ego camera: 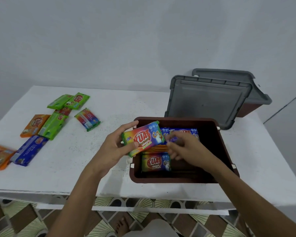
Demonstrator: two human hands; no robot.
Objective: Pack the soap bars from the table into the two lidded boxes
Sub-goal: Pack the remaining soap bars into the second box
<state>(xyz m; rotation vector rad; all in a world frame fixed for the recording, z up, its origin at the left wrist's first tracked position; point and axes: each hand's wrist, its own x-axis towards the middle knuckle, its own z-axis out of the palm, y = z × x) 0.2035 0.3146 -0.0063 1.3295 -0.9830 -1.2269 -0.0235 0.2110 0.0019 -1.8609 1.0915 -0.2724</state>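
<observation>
My left hand [116,147] grips a rainbow-wrapped soap bar [143,137] over the left rim of the open brown box [219,144]. My right hand [186,147] hovers inside the box beside that bar with fingers loosely curled, holding nothing that I can see. Inside the box lie a rainbow bar [155,162], blue bars [179,132] at the far side and an orange bar edge [159,148]. On the table's left lie several loose bars: green [53,125], orange [33,124], blue [28,150], rainbow [87,119].
A grey lid [207,101] leans behind the open box. A second brown box [246,110] with a grey lid [229,77] stands at the back right. The white table [109,106] has its front edge near me; a patterned tile floor lies below.
</observation>
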